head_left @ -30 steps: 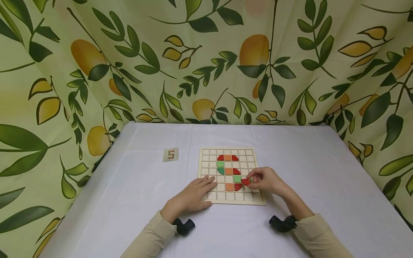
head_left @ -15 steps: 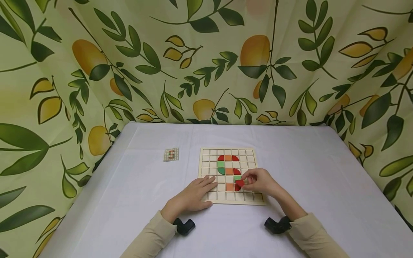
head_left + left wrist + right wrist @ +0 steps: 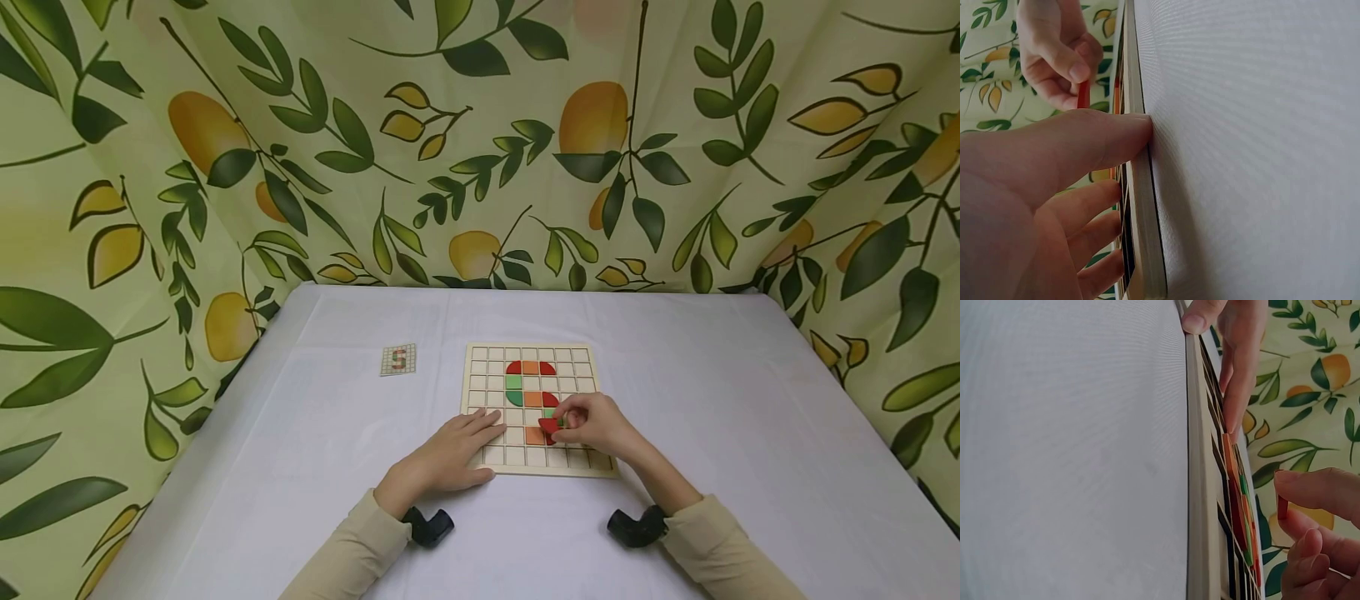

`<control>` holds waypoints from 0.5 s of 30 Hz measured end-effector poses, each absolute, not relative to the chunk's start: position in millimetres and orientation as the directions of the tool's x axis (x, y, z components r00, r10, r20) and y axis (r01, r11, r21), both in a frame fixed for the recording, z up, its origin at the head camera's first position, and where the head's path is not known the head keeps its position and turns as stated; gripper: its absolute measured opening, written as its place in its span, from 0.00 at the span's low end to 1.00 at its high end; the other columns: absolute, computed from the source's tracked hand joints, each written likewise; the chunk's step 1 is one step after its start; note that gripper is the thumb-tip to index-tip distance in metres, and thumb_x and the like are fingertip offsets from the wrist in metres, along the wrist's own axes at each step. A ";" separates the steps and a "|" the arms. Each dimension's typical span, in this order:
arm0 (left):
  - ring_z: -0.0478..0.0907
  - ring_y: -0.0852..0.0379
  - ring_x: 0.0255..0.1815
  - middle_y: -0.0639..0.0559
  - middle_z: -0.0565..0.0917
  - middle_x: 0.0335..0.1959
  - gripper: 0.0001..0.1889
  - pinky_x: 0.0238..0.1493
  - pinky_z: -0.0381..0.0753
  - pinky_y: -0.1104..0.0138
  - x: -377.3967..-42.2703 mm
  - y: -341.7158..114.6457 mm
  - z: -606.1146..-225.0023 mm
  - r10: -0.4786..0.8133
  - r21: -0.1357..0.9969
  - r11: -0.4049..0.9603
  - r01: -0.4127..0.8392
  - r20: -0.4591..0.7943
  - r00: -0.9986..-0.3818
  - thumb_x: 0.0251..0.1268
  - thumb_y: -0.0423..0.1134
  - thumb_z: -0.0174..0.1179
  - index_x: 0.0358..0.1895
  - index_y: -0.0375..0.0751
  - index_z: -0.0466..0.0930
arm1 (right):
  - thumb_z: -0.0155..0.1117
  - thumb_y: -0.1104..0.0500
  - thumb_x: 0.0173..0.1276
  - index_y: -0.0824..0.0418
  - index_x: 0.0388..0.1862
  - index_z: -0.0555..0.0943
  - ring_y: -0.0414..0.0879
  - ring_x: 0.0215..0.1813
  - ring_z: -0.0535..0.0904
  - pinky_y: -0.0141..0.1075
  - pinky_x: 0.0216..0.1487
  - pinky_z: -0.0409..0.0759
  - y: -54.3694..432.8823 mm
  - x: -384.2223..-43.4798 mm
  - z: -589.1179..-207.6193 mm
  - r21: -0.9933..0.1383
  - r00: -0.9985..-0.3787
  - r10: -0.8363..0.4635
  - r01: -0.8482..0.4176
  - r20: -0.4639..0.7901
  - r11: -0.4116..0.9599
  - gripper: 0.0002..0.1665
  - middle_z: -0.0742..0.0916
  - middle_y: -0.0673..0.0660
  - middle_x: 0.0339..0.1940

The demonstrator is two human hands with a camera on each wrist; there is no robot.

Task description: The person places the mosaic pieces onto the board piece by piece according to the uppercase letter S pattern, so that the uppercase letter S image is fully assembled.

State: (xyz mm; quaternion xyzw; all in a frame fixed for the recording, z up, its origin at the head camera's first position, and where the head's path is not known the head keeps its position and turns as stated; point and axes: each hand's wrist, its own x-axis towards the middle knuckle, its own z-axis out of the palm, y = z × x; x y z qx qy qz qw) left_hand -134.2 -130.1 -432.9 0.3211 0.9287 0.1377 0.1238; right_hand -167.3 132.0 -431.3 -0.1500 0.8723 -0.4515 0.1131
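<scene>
A square wooden grid board (image 3: 480, 352) lies on the table, bearing a curved S-like pattern of red, orange and green tiles. Between thumb and fingertips my right hand (image 3: 600, 423) pinches a red tile (image 3: 547, 426) with a rounded edge. That piece is raised over the lower right part of the pattern; the right wrist view shows it on edge, apart from the board. My left hand (image 3: 452, 450) lies on the board's lower left corner, fingers spread and straight. In the left wrist view its thumb (image 3: 1125, 134) touches the board's near edge.
A small card (image 3: 398, 360) with a printed grid and a similar coloured figure lies left of the board. White cloth (image 3: 337, 467) covers the table, and a leaf-and-fruit patterned curtain (image 3: 480, 167) stands behind and at both sides. Each wrist carries a black mount (image 3: 637, 527).
My right hand has moved left across the board with the red tile, from beside the pattern to over its lower tiles. The left hand stays in place.
</scene>
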 end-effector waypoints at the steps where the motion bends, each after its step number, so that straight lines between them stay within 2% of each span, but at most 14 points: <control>1: 0.55 0.46 0.79 0.48 0.61 0.77 0.33 0.78 0.57 0.51 -134.2 -130.0 -432.8 0.629 0.336 0.757 0.561 -0.142 -0.764 0.65 0.46 0.57 0.73 0.45 0.62 | 0.74 0.66 0.51 0.70 0.34 0.82 0.37 0.23 0.67 0.25 0.23 0.67 131.5 -167.6 -431.9 -0.820 -0.930 -0.362 -0.159 -0.063 0.551 0.13 0.73 0.48 0.18; 15: 0.55 0.45 0.79 0.49 0.61 0.77 0.33 0.78 0.57 0.51 -133.5 -129.9 -433.0 0.623 0.337 0.762 0.552 -0.150 -0.768 0.65 0.47 0.57 0.73 0.46 0.61 | 0.75 0.66 0.50 0.69 0.33 0.83 0.37 0.22 0.66 0.24 0.23 0.66 118.8 -169.0 -435.4 -0.811 -0.936 -0.347 -0.155 -0.062 0.564 0.12 0.73 0.47 0.16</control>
